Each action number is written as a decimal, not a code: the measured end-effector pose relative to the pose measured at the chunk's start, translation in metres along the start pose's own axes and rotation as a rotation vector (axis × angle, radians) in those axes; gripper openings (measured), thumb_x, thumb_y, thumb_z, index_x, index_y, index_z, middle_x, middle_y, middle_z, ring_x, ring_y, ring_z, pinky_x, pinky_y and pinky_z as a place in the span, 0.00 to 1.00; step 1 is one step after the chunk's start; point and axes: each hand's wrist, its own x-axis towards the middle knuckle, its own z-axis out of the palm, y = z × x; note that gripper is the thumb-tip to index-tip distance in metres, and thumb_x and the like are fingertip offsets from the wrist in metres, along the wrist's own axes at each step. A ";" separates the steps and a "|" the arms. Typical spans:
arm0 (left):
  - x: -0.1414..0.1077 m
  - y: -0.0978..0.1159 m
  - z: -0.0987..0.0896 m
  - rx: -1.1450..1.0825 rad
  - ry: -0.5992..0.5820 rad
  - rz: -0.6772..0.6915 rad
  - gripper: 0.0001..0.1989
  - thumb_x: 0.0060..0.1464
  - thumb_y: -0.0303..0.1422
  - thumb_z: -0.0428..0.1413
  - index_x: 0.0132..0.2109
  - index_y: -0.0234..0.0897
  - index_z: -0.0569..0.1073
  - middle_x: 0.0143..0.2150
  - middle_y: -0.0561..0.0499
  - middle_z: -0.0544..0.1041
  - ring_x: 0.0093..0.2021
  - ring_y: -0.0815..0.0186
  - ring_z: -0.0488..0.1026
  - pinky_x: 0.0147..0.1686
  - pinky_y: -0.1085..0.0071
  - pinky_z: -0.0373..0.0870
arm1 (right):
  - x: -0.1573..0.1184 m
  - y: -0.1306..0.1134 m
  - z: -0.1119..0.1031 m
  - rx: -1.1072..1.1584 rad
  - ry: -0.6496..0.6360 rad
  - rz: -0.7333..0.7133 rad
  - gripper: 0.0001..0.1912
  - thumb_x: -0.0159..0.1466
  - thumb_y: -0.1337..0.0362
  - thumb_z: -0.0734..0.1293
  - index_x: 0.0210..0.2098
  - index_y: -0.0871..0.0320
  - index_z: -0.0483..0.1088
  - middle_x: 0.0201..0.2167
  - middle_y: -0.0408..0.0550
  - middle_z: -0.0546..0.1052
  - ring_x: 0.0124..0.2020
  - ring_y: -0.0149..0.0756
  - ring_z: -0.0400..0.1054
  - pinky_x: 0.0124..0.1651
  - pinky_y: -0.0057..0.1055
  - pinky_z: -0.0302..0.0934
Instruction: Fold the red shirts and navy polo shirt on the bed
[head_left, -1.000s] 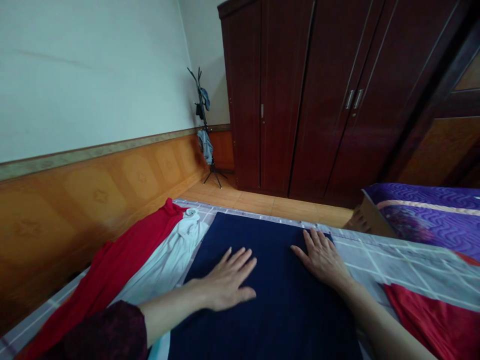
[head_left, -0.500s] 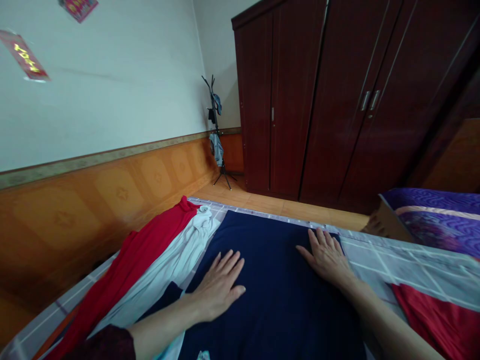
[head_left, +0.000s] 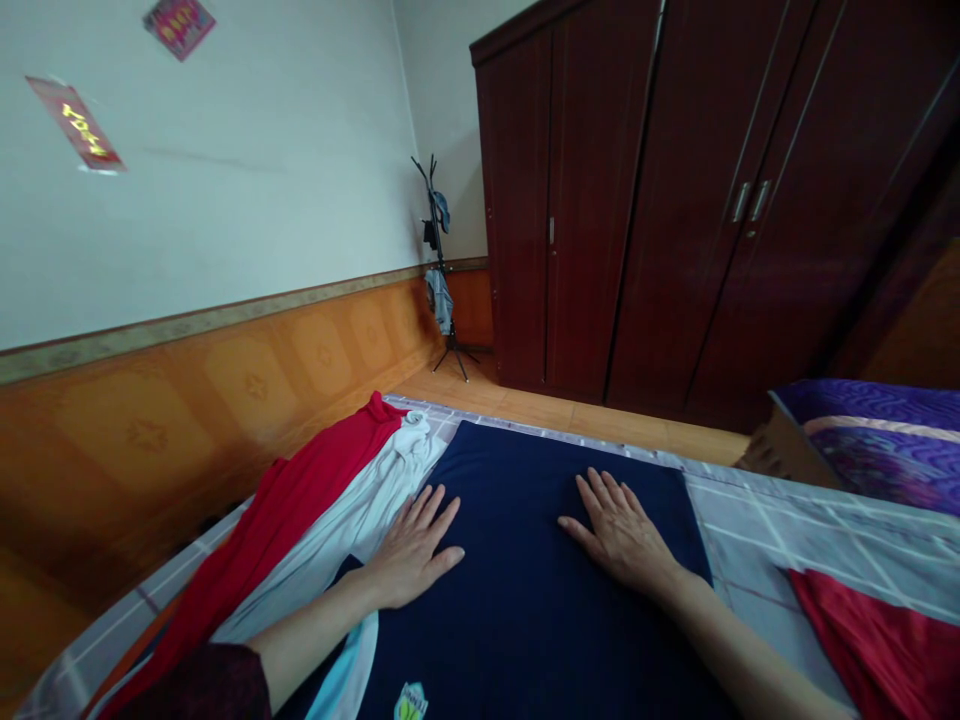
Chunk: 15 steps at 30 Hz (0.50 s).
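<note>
A navy blue garment [head_left: 517,560], seemingly a shirt, lies spread out flat before me. It has a small badge [head_left: 410,702] near the bottom of the view and a light blue and white panel [head_left: 349,670] along its left side. My left hand [head_left: 416,548] rests palm down on its left part, fingers spread. On the right part my right hand [head_left: 619,530] lies flat too, fingers stretched out. Neither hand grips anything. Left of the garment are a crumpled white cloth [head_left: 345,510] and a long red cloth [head_left: 300,500].
Everything lies on a grey checked sheet [head_left: 757,530]. Shiny red fabric [head_left: 885,630] is at the right. Beyond stand a dark wooden wardrobe [head_left: 585,200] and a coat rack [head_left: 442,270]. A purple cover [head_left: 877,430] shows at the right edge.
My left hand has slid left toward the garment's edge. My right hand has moved left and slightly nearer, uncovering the far right corner. The view has shifted slightly.
</note>
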 end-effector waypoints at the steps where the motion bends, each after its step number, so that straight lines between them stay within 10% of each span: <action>1: -0.001 -0.002 0.001 0.006 0.013 -0.005 0.33 0.62 0.53 0.33 0.68 0.45 0.39 0.70 0.47 0.36 0.69 0.55 0.32 0.64 0.49 0.37 | 0.002 0.006 0.001 -0.029 0.005 0.036 0.43 0.63 0.40 0.51 0.63 0.69 0.54 0.64 0.63 0.53 0.66 0.54 0.42 0.65 0.49 0.40; 10: -0.004 0.007 -0.002 0.002 0.091 0.106 0.28 0.64 0.49 0.34 0.68 0.49 0.42 0.70 0.53 0.41 0.69 0.58 0.36 0.64 0.48 0.37 | 0.004 0.009 -0.003 -0.143 -0.053 0.061 0.38 0.65 0.45 0.53 0.64 0.68 0.53 0.65 0.64 0.52 0.66 0.56 0.42 0.64 0.50 0.41; 15: -0.005 0.004 0.001 -0.040 0.124 0.114 0.28 0.64 0.50 0.33 0.68 0.48 0.44 0.70 0.52 0.43 0.69 0.57 0.37 0.64 0.46 0.38 | 0.008 -0.054 -0.025 -0.059 -0.129 0.108 0.37 0.65 0.47 0.54 0.64 0.68 0.53 0.65 0.64 0.52 0.65 0.55 0.44 0.64 0.49 0.42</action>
